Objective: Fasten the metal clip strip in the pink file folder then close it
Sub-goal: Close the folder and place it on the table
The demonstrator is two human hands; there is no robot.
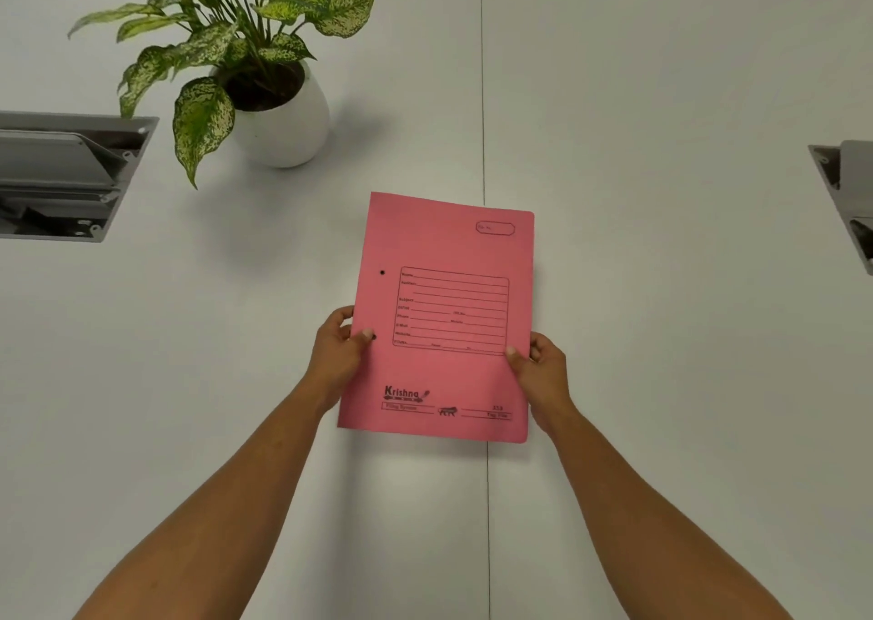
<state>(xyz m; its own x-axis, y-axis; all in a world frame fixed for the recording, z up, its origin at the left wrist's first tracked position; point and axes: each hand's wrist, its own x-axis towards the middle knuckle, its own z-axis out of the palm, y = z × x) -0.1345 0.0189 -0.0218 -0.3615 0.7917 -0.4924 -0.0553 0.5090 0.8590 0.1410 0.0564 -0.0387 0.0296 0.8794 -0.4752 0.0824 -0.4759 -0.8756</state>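
A pink file folder point(439, 241) lies closed, front cover up, over the seam of the white table point(661, 99). Its cover carries a printed form and the name "Krishna". My left hand point(338, 350) grips the folder's left edge, thumb on the cover beside a punched hole. My right hand point(543, 373) grips the right edge, thumb on the cover. A second punched hole point(382, 272) shows further up the left side. The metal clip strip is hidden from view.
A potted plant point(278, 118) in a white pot stands at the back left, its leaves reaching toward the folder. A grey cable box point(61, 175) is sunk into the table at far left, another cable box point(850, 194) at far right.
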